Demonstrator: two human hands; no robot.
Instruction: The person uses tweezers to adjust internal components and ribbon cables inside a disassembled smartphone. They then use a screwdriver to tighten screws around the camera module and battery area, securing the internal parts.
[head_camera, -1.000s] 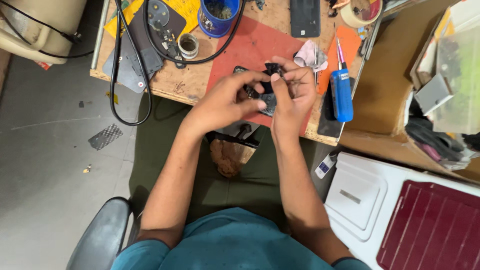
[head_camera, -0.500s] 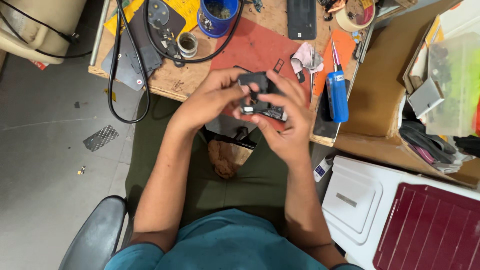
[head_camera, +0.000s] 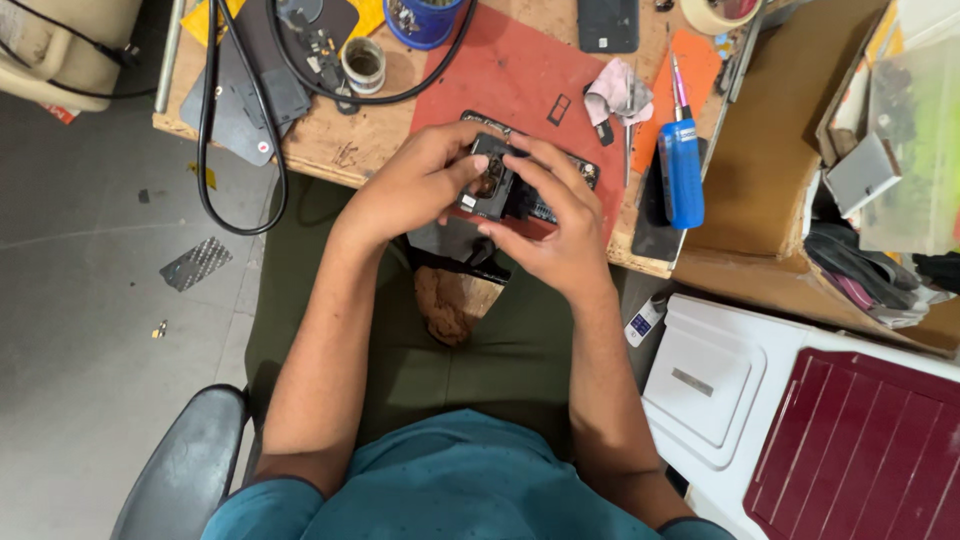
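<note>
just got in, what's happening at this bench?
A seated person holds an opened black phone in both hands at the near edge of a wooden workbench, above a red mat. The left hand grips the phone's left end; the right hand wraps the right side, fingers curled over the exposed inside. A blue-handled screwdriver lies untouched to the right, a second dark phone at the far edge, and a black cable loops off the left side.

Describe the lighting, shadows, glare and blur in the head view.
Head view: soft, even light; no hard shadows on the red mat; no glare on the phone that both the left hand and right hand grip; the hands are fairly sharp; the straight edges at the frame corners hardly bend.
</note>
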